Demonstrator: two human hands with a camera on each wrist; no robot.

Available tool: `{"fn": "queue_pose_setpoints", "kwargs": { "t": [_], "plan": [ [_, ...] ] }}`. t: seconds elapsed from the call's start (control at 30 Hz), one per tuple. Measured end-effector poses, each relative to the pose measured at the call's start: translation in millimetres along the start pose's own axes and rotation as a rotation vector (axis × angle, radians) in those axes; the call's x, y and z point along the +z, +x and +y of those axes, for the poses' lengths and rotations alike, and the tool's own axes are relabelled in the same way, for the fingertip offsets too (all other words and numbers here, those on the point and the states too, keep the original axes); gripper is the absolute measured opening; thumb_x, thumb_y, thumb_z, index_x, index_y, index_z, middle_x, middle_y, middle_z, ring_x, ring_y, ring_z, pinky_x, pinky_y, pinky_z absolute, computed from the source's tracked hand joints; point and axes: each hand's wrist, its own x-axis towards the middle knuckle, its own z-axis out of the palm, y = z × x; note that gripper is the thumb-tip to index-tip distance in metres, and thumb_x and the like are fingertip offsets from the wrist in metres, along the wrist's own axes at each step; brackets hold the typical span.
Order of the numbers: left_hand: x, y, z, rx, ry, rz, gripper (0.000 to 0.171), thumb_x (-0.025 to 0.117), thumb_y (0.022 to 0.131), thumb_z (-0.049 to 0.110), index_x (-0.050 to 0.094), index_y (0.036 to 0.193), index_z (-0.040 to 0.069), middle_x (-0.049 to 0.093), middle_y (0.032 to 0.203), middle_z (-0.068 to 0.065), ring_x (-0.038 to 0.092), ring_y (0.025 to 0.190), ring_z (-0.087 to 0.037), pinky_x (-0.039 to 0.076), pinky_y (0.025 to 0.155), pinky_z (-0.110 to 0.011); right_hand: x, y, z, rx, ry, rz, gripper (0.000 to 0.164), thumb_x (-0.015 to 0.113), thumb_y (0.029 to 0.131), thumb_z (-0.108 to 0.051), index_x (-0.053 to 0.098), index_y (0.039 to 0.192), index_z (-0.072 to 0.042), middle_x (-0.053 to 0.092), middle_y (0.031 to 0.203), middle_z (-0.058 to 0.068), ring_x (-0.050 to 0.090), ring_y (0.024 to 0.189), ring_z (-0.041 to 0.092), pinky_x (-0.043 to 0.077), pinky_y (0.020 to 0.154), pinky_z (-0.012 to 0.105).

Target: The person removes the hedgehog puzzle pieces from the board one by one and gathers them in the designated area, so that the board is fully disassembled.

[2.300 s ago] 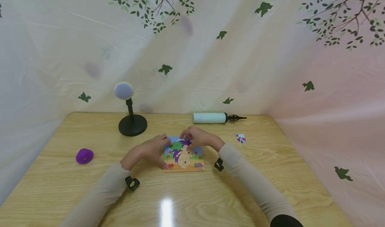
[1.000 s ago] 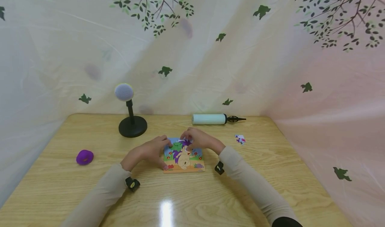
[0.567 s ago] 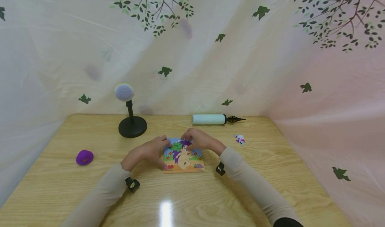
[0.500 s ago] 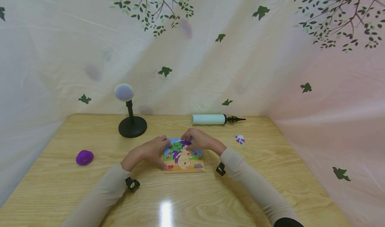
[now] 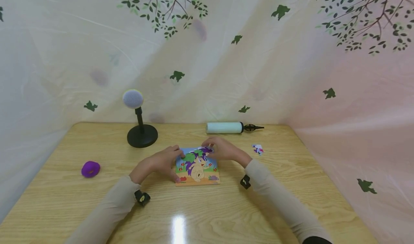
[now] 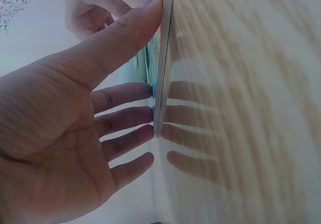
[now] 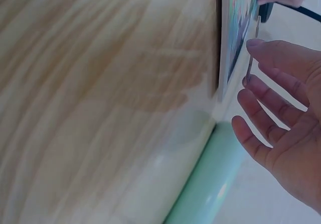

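Observation:
A flat jigsaw puzzle board (image 5: 195, 175) with a purple-haired cartoon animal lies mid-table. My left hand (image 5: 161, 162) rests at its left side, thumb on the near corner and fingers fairly straight against the surface, as the left wrist view also shows. Above the board's upper right part, my right hand (image 5: 224, 150) pinches a thin puzzle piece (image 5: 206, 150) with purple on it. The right wrist view shows that piece edge-on between thumb and fingertips, apart from the board. Another puzzle piece (image 5: 258, 149), white and purple, lies on the table to the right.
Behind the board lies a pale hand pump (image 5: 224, 127) with a black nozzle. A microphone-shaped object on a black round stand (image 5: 142, 136) stands at back left. A purple ring-like object (image 5: 90, 169) sits at far left. A leaf-patterned curtain (image 5: 207, 57) hangs behind the table.
My right hand has shifted slightly right, bringing the pinched puzzle piece with it and uncovering more of the cartoon's face. My left hand has stayed in place on the board.

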Motion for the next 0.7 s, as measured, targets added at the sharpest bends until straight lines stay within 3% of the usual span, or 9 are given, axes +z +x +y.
{"fn": "queue_pose_setpoints", "kwargs": {
  "t": [0.43,0.7],
  "plan": [
    [0.0,0.3,-1.7,-0.016,-0.009,-0.006,0.081,0.092,0.072,0.046,0.056,0.134,0.008,0.05,0.119,-0.006,0.048,0.113,-0.024,0.048,0.107,-0.048,-36,-38,42,-0.037,-0.017,0.071,0.037,0.073,0.092,-0.007,0.065,0.127,0.002,0.068,0.125,0.017,0.064,0.113,0.033,0.051,0.1,0.052],
    [-1.6,0.2,-0.3,-0.027,-0.003,-0.022,0.081,0.091,0.072,0.047,0.056,0.134,0.008,0.05,0.119,-0.006,0.048,0.112,-0.024,0.048,0.106,-0.047,-52,-62,63,0.039,-0.028,0.077,0.038,0.072,0.092,-0.008,0.064,0.128,0.002,0.066,0.122,0.018,0.06,0.113,0.038,0.049,0.097,0.06]
  ]
}}
